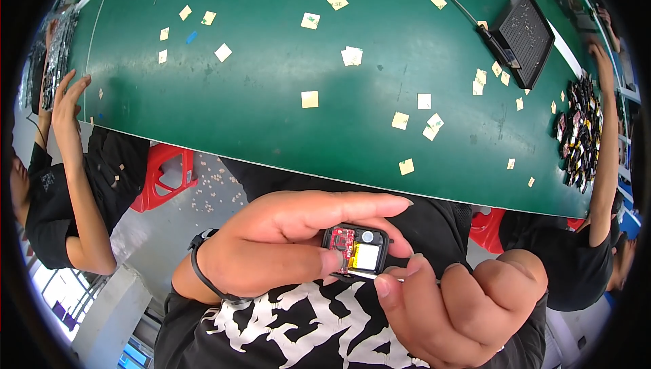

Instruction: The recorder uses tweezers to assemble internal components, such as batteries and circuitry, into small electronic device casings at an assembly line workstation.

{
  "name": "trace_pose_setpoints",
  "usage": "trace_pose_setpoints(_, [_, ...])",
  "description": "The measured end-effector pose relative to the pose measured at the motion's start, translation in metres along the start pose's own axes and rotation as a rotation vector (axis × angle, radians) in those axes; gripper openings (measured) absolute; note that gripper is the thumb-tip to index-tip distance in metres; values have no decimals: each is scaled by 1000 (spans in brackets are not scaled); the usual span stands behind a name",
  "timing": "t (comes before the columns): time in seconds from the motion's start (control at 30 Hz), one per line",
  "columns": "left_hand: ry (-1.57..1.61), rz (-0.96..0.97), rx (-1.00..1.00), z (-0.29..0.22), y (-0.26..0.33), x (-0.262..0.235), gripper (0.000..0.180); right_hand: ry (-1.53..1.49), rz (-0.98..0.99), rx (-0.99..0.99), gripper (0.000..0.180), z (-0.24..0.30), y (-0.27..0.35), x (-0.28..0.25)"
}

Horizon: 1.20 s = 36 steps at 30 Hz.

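Holding, at lower centre of the frame, a small black open-faced rectangular plastic housing (pixel 384 250) in the left hand (pixel 271 247). Gripping with the thumb laid over the left part of a red printed circuit board (pixel 342 239) inside, and with fingers curled behind, one fingertip showing past the right side. Extending the uppermost finger nearly straight above the upper edge. Containing also a white rectangular block with a yellow strip (pixel 366 256) and a round silvery disc (pixel 368 237).

Pinching, right of lower centre, a thin white stick (pixel 364 275) between closed thumb and forefinger of the right hand (pixel 468 294), remaining fingers folded toward the palm. Reaching with the stick to the lower edge of the housing; cannot tell whether touching or just beside.

Noting, across the upper frame, a flat green tabletop (pixel 237 98) scattered with small pale-yellow paper squares (pixel 310 99). Recording also a black rectangular perforated tray (pixel 536 37) at upper right and, at far right, a heap of black-and-yellow components (pixel 580 135).
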State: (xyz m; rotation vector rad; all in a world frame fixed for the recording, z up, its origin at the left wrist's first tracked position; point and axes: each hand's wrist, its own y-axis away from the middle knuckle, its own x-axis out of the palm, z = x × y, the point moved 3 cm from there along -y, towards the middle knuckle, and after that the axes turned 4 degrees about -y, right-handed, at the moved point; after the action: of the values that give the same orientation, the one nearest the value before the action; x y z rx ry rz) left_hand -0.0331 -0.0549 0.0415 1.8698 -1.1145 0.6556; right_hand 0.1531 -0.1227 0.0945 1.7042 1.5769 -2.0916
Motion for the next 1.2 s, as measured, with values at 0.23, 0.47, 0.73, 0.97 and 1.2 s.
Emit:
trace_pose_setpoints(0.23, [-45,-99,13,-17,5,12,59,-288,251,-36,15,-33,-17,-14])
trace_pose_setpoints(0.47, [-219,-91,254,-9,-3,12,50,-364,448,298,33,-27,-19,-24])
trace_pose_setpoints(0.73, [-537,-356,315,-11,5,2,40,-349,401,451,42,-41,-4,-27])
trace_pose_setpoints(0.97, [-583,-289,309,-18,5,3,47,-832,329,754,35,-47,6,-6])
trace_pose_setpoints(1.2, [-679,-214,485,-19,6,4,58,-920,301,785,34,-45,9,2])
